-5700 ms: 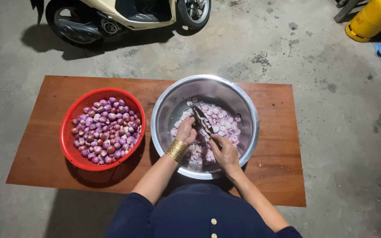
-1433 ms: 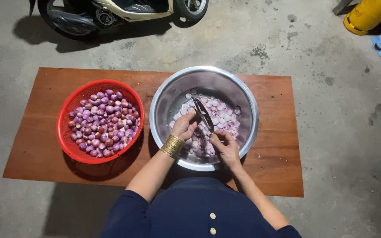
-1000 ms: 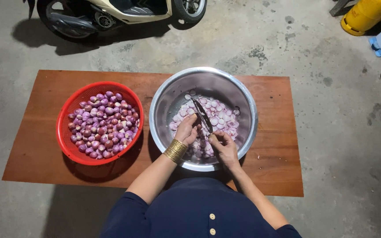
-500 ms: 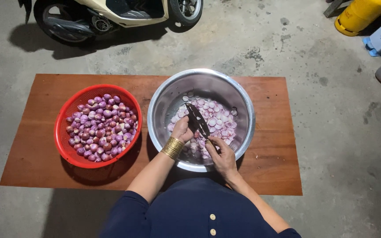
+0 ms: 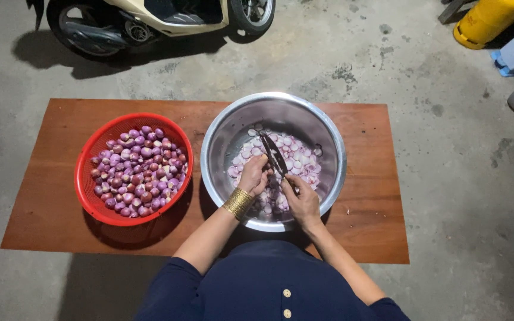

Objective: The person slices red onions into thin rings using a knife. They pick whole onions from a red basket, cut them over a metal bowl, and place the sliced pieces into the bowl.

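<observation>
Floor: bare grey concrete [image 5: 423, 77] fills the frame, stained in places.
Table: a low reddish-brown wooden board [image 5: 55, 178] lies across the middle of the frame, carrying both vessels.
Steel bowl: a large round metal bowl [image 5: 221, 137] sits at the centre of the frame, its bottom covered with pale pink peeled shallots [image 5: 301, 163].
Red basket: a round red plastic basket [image 5: 87, 178] stands just left of the bowl, full of unpeeled purple shallots [image 5: 138, 172].
Left hand: the left hand [image 5: 253, 175], with a gold bangle [image 5: 238, 203] at the wrist, is inside the bowl, fingers curled together around something small; what it pinches is too small to make out.
Right hand: the right hand [image 5: 302, 201] is at the bowl's lower centre, closed around the handle of a dark knife [image 5: 273, 154].
Knife: its blade points toward the upper left, over the peeled pieces, right beside the left fingers.
Background: a scooter [image 5: 150, 18] is parked at the upper left; a yellow cylinder [image 5: 486, 21] lies at the upper right.
Clothing: dark blue garment with two buttons at the bottom centre.
</observation>
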